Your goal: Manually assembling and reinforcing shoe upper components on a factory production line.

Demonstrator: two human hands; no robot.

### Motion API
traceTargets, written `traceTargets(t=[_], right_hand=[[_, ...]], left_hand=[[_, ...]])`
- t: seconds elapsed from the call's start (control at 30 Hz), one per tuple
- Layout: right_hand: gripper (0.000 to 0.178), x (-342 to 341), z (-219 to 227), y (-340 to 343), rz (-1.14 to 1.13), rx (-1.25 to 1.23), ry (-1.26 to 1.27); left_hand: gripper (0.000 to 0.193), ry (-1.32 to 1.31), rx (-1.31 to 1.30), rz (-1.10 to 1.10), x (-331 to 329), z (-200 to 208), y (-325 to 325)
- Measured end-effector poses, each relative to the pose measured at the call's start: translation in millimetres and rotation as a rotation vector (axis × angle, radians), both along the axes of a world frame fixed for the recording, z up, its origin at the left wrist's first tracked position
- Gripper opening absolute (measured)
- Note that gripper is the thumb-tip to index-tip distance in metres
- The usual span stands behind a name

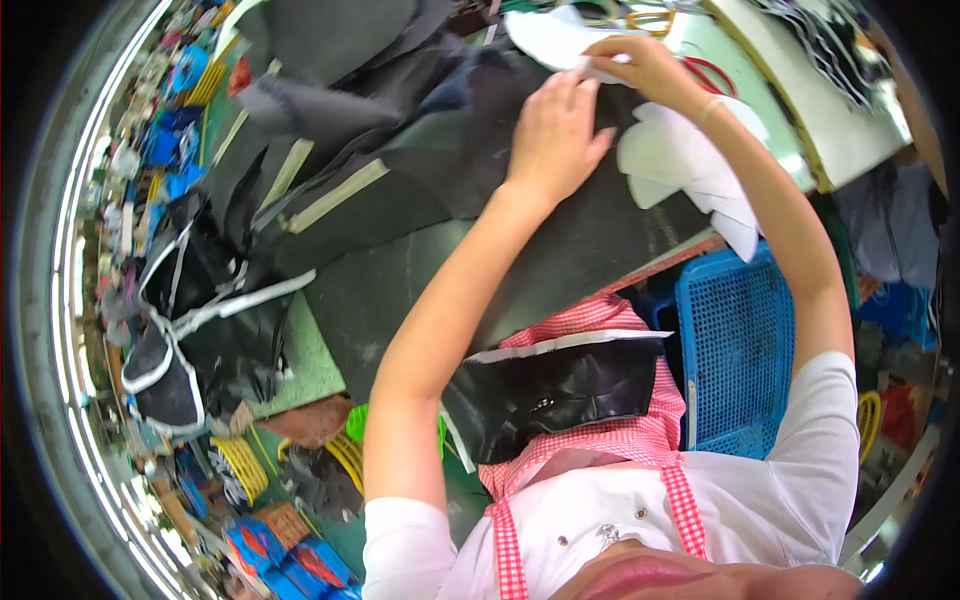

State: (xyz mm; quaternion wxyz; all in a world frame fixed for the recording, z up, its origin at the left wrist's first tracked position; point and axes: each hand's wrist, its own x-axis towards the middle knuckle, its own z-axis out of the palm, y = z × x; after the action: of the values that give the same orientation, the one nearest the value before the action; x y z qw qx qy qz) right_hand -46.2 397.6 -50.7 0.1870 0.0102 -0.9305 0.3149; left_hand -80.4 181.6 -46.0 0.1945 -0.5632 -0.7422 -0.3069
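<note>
My left hand (558,135) lies over dark sheet material (440,165), fingers stretched forward and thumb apart. Its fingertips reach the near edge of a thin white cut piece (550,38). From the right, my right hand (645,72) pinches that white piece at its edge, thumb and forefinger together. Under my right forearm, more white rounded pieces (680,155) overlap in a loose fan, some hanging past the table edge. Across my lap rests a black shiny panel (560,390) with white edging.
A blue mesh basket (740,350) stands right of my lap. Red-handled scissors (712,75) lie beyond my right wrist. Black pieces with white trim (180,350) heap at the left. Pale strips (335,195) lie on the dark sheets. A white-topped surface (810,95) adjoins at far right.
</note>
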Motion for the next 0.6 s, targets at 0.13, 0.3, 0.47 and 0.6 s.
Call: traceTargets(t=[0.13, 0.3, 0.47, 0.6], right_hand=[[0.026, -12, -19, 38, -0.08, -0.128, -0.121], [0.037, -4, -4, 127, -0.309, -0.729, 0.226], [0.045, 23, 22, 85, -0.209, -0.998, 0.25], [0.053, 78, 53, 19, 0.006, -1.217, -0.029]], left_hand=[[0.062, 0.031, -0.253, 0.178, 4, -13, 19], [0.075, 0.076, -0.273, 0.276, 2, -35, 25], [0.033, 0.081, -0.025, -0.072, 23, 5, -17], [0.018, 0.166, 0.164, -0.113, 8, 77, -149]])
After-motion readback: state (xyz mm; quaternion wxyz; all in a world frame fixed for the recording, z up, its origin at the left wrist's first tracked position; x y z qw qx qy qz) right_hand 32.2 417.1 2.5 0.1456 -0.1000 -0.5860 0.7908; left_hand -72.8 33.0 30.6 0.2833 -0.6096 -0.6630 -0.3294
